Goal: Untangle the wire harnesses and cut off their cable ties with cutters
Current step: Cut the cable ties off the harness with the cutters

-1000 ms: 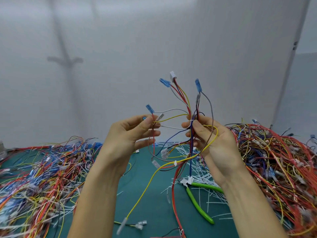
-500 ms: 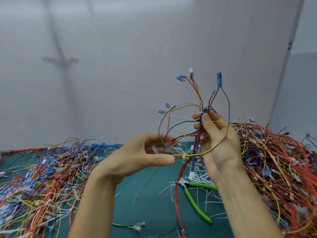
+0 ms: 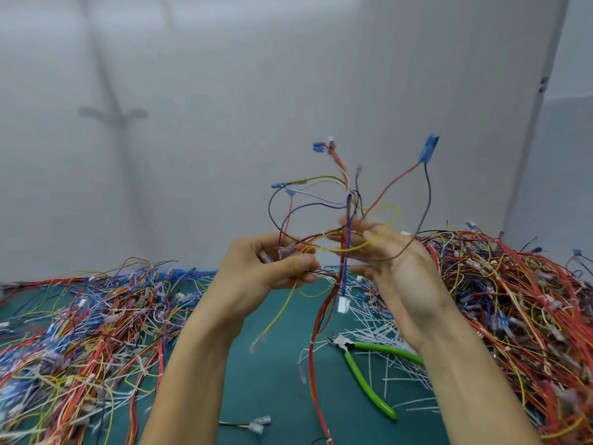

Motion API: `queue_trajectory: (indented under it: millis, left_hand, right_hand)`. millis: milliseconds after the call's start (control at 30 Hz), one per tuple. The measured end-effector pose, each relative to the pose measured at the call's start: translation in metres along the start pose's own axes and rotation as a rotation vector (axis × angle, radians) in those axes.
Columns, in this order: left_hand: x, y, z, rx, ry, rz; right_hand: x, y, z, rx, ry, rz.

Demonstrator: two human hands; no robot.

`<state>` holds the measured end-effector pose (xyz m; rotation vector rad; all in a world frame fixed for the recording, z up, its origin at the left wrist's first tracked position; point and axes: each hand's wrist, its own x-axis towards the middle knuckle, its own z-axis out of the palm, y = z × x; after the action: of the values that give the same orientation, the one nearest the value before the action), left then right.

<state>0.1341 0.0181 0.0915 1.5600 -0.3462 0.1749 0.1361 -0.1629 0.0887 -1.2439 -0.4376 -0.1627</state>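
A plain pale wall (image 3: 224, 123), smooth and matte, is seen behind the green-handled cutters (image 3: 362, 367), and a flat teal desk (image 3: 276, 387) is spread beneath them. To the right of the cutters a high heap of tangled wires (image 3: 513, 300), mostly red with yellow and blue strands, is piled on the desk; to their left a lower, flatter tangle (image 3: 80, 332) of the same colours is spread out. Above the cutters, clear of the desk, one wire harness (image 3: 348, 207) is held up between two bare hands. Thin wires of it are pinched by the left hand (image 3: 266, 274), above and left of the cutters, between the thumb and curled fingers (image 3: 301, 261). The right hand (image 3: 394, 268), directly above the cutters, is turned palm towards the camera, with yellow and dark loops draped across it; its fingers (image 3: 349, 228) are blurred beside the blue central bundle, so it cannot be told whether the bundle is pinched or merely touched. The cutters lie flat with their handles splayed, touched by neither hand. Around and behind them a litter of thin white cut cable ties (image 3: 378, 332) is scattered. A blue connector (image 3: 428, 149) is carried at the harness's top, high above the cutters, and a small white plug (image 3: 342, 305) hangs just above them.
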Motion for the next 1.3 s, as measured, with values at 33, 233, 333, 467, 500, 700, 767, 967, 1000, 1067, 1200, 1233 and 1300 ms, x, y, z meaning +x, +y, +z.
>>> queue_trajectory:
  millis: [33, 233, 333, 467, 500, 700, 767, 967, 1000, 1067, 1200, 1233, 1300]
  left_hand:
    - [0.0, 0.001, 0.0, -0.024, 0.027, 0.015]
    - [0.002, 0.0, 0.003, -0.158, 0.166, 0.056]
    - [0.003, 0.0, 0.001, -0.268, 0.156, 0.047]
    - [0.008, -0.005, -0.002, -0.419, 0.165, -0.006]
    - [0.008, -0.007, -0.003, -0.434, 0.153, -0.027]
    - [0.003, -0.016, -0.007, 0.226, -0.159, -0.124]
    - [0.004, -0.018, -0.001, 0.314, -0.203, -0.109]
    - [0.004, -0.017, 0.012, 0.365, -0.228, 0.054]
    - [0.005, -0.018, 0.012, 0.379, -0.198, 0.084]
    - [0.007, -0.017, 0.011, 0.374, -0.135, 0.087]
    - [0.008, -0.017, 0.01, 0.163, 0.043, 0.06]
    - [0.008, -0.017, 0.008, 0.121, 0.093, 0.05]
    - [0.009, -0.017, 0.005, 0.019, 0.169, 0.039]
  right_hand:
    - [-0.002, 0.003, -0.003, -0.068, -0.023, 0.02]
    - [-0.003, 0.009, 0.001, -0.193, -0.058, -0.053]
    - [-0.002, 0.01, 0.006, -0.122, 0.013, -0.054]
    - [0.0, 0.011, 0.009, 0.037, 0.082, -0.053]
    - [0.001, 0.012, 0.008, 0.082, 0.1, -0.047]
    - [0.002, 0.013, 0.005, 0.191, 0.149, -0.016]
    - [0.001, 0.013, 0.007, 0.207, 0.142, -0.016]
    - [-0.001, 0.014, 0.011, 0.138, 0.079, -0.019]
    - [-0.001, 0.014, 0.013, 0.113, 0.072, -0.022]
    - [-0.001, 0.013, 0.014, 0.071, 0.06, -0.022]
    - [-0.002, 0.012, 0.015, -0.203, 0.051, 0.03]
    - [-0.003, 0.011, 0.015, -0.269, 0.026, 0.075]
    - [-0.005, 0.011, 0.016, -0.349, -0.063, 0.224]
